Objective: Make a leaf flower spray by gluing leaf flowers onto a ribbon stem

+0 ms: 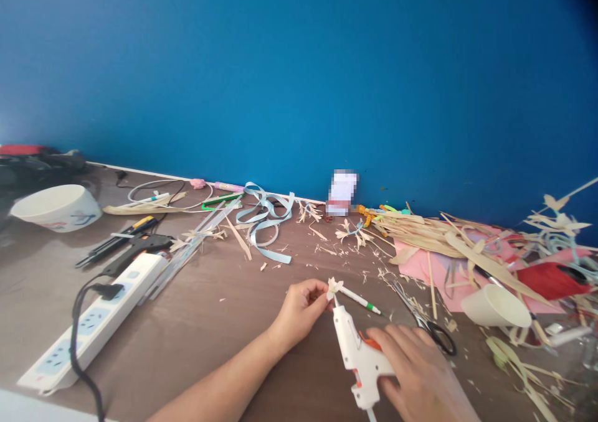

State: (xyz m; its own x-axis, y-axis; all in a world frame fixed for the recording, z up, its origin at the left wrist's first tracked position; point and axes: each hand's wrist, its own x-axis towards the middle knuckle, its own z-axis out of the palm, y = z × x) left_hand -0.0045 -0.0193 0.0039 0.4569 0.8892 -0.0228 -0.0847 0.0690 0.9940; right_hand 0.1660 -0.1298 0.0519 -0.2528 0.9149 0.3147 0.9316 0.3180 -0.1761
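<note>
Blue wall (pixel 299 86), left hand (pixel 299 313) pinching flower (pixel 333 286), right hand (pixel 415 365) around glue gun (pixel 346 338)

Bare tabletop (pixel 200 322) between power strip (pixel 100 324) and left hand (pixel 303 313), scissors (pixel 422 321) just beside right hand (pixel 415 369)

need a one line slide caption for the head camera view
Left hand holds a pale flower at the nozzle of the glue gun in the right hand.

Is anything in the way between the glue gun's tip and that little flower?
Nothing visible: the glue gun, held in the right hand, has its nozzle right by the pale flower pinched in the left hand.
</note>
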